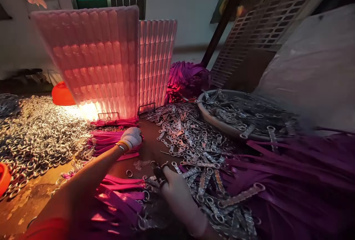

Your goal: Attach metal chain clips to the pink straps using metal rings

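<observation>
My left hand, in a white dotted knit glove, is closed over the right end of a bundle of purple straps. Its fingertips are hidden, so I cannot make out what they grip. Lower and to the right, my bare right hand is wrapped around dark-handled pliers. Metal pieces with ring ends lie around the pliers' tip. Another bundle of purple straps with metal rings lies left of this hand. A single loose ring sits on the brown surface between the hands.
Metal rings are heaped at left, beside an orange-red bowl. Ribbed translucent panels stand upright ahead, lit from behind. Ring-ended metal strips spread at right, near a heaped round basin. Purple straps pile at far right.
</observation>
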Motion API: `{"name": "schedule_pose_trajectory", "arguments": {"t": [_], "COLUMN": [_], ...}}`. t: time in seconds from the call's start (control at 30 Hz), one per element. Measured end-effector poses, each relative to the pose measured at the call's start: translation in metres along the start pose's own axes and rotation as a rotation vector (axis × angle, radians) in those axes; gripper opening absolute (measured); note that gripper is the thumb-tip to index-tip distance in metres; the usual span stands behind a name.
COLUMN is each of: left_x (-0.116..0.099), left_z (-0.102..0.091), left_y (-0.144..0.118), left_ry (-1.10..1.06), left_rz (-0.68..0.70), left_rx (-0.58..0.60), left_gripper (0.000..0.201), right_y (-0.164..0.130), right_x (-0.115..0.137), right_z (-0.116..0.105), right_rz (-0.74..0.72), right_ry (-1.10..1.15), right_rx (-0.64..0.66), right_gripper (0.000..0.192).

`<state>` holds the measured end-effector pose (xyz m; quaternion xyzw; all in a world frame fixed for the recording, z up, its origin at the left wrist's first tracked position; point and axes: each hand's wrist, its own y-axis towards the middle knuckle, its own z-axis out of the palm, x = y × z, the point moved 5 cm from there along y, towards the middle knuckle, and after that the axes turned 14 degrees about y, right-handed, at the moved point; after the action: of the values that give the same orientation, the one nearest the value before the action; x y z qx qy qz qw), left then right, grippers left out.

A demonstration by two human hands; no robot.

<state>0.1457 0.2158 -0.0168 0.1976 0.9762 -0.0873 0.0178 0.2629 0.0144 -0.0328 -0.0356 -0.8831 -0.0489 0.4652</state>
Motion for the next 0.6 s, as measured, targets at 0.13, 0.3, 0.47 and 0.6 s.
{"name": "schedule_pose_trajectory", "arguments": {"t": [0.13,0.3,0.47,0.6], "left_x": [-0.011,-0.008,-0.002,0.019], "left_z": [0.023,0.025,0.002,-0.013], "left_y": [0.01,-0.001,-0.024,-0.077], "left_ry": [0.127,0.143,0.012,-0.19], "left_rz": [0.001,0.019,0.029,0.015], "left_rx": [0.037,0.029,-0.026,-0.029], "left_gripper": [0.031,0.032,0.022,0.031], "right_y": [0.002,0.013,0.019,0.019], "right_x": [0.001,0.016,0.026,0.031], "right_z": [0.005,0.007,0.008,0.007], "right_rz": [0.027,-0.013,-0.127,-0.161], "right_ry": [-0.032,0.06,0.109,0.125], "right_rx": [0.086,0.127,0.057,-0.006], "right_gripper": [0.021,0.034,0.032,0.031]}}
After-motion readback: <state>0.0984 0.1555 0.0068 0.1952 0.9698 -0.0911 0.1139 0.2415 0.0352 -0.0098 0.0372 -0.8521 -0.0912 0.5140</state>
